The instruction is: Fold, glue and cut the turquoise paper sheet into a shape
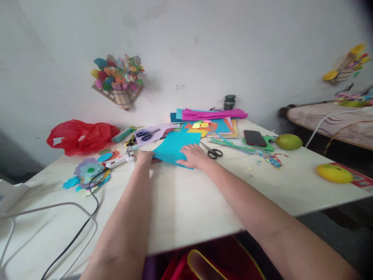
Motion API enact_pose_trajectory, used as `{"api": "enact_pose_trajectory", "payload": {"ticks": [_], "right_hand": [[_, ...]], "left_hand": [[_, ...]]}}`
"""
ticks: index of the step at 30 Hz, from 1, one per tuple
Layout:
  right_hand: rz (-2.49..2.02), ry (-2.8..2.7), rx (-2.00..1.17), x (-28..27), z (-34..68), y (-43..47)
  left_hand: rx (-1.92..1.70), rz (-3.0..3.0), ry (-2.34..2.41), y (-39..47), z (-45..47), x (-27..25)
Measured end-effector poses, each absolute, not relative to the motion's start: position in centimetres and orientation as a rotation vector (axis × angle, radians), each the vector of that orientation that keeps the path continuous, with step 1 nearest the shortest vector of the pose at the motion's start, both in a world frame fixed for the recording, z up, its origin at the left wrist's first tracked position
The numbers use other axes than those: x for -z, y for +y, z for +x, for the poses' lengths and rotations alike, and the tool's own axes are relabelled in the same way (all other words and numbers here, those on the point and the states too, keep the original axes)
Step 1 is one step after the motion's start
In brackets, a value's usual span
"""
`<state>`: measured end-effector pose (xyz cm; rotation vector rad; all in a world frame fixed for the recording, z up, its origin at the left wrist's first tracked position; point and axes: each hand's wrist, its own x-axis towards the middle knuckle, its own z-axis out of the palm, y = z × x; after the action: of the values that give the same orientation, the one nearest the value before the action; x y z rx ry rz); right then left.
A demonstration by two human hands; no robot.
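Note:
A bright blue sheet of paper (pixel 171 144) lies on the table in front of me, its left corner raised a little. My left hand (pixel 145 157) is closed on that corner, with the fingertips partly hidden. Across the sheet's right part rests my right hand (pixel 192 155), fingers spread and pressing on the paper. Black-handled scissors (pixel 215 153) lie just right of the sheet. Beside my left hand is a white glue gun (pixel 120 160) with a black cord. A second pair of scissors (pixel 147 134) sits on lilac paper (pixel 140 142) behind it.
Layered paper flowers (pixel 89 171) and a red plastic bag (pixel 83 136) are at the left, with cables (pixel 84 210) nearer me. Stacked coloured papers (pixel 227 126) lie at the back. Rightward are a phone (pixel 254 138), a green fruit (pixel 288 142) and a yellow fruit (pixel 334 173).

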<state>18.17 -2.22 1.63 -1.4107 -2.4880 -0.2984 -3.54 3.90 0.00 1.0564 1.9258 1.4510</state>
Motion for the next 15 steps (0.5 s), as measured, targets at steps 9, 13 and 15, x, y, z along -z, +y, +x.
{"api": "enact_pose_trajectory", "payload": {"ticks": [9, 13, 15], "right_hand": [[-1.577, -2.319, 0.089, -2.1, 18.0, -1.5], [-1.577, -2.092, -0.419, -2.0, 19.9, -0.3], [-1.486, -2.018, -0.615, -1.7, 20.7, 0.2]], "left_hand": [[-1.431, 0.741, 1.465, 2.5, -2.7, -1.3], [-1.365, 0.849, 1.254, 2.2, -2.8, -1.4], [-1.360, 0.927, 1.204, 2.1, -2.8, -1.2]]}}
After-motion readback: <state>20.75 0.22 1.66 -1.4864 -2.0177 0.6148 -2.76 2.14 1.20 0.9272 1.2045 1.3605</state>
